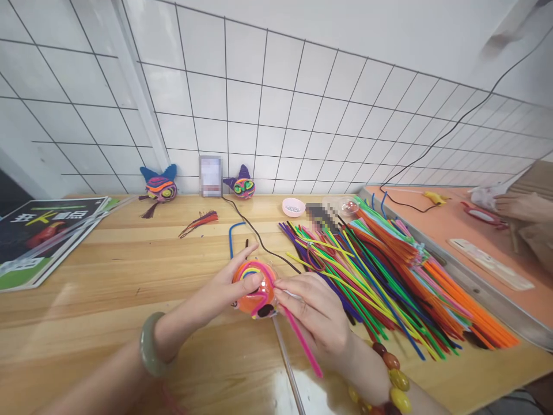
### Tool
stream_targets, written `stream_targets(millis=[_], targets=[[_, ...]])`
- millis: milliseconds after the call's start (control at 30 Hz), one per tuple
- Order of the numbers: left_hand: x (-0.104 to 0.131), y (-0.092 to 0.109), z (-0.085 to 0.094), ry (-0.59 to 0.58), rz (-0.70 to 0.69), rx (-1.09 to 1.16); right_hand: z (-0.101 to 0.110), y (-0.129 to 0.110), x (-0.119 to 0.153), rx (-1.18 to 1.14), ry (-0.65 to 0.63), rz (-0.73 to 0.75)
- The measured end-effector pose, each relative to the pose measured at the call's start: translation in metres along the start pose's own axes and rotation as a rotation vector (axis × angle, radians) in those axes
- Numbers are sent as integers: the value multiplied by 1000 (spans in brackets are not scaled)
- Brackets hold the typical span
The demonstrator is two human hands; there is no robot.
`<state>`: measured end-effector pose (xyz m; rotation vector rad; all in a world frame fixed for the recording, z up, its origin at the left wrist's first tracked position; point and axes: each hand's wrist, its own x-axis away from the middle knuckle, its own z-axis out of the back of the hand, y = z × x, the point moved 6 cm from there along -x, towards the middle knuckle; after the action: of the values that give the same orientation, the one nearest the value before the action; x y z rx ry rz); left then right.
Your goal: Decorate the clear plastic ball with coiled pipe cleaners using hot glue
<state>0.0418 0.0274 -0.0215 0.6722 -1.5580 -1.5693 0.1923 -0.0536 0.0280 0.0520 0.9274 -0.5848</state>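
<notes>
Near the front of the wooden bench (108,323), a decorated orange ball (249,304) sits between both hands, towards the middle of the view. Left hand (224,283): thumb pressed on the ball's front, fingers spread around its far side, holding it. Right hand (319,317): fingers pinched narrow on a pink pipe cleaner (303,344) at the ball's right edge, its free tail hanging down beside the palm.

Risks, as judged: a sharp pull on that tail could lift the pink strip off the curved surface, if its bond is weak. Thumb pressure could smear or shift the coloured strips beneath. A loosened left grip might let the round ball twist. A clear rod (288,366) runs from below it; whether joined, cannot tell. If joined, a knock there would turn the ball. Black cable (265,244) lies close behind; a sleeve or finger could snag it.
</notes>
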Motion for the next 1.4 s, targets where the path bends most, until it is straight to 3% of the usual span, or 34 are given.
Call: stream_targets(millis=[400,967,1400], targets=[[-1,0,-3,29,-37,-14,1,-3,2,0,57,18],[0,4,-8,1,-36,15,1,-9,1,17,-65,77],[1,1,-10,-10,-11,46,2,-12,-1,36,-19,55]])
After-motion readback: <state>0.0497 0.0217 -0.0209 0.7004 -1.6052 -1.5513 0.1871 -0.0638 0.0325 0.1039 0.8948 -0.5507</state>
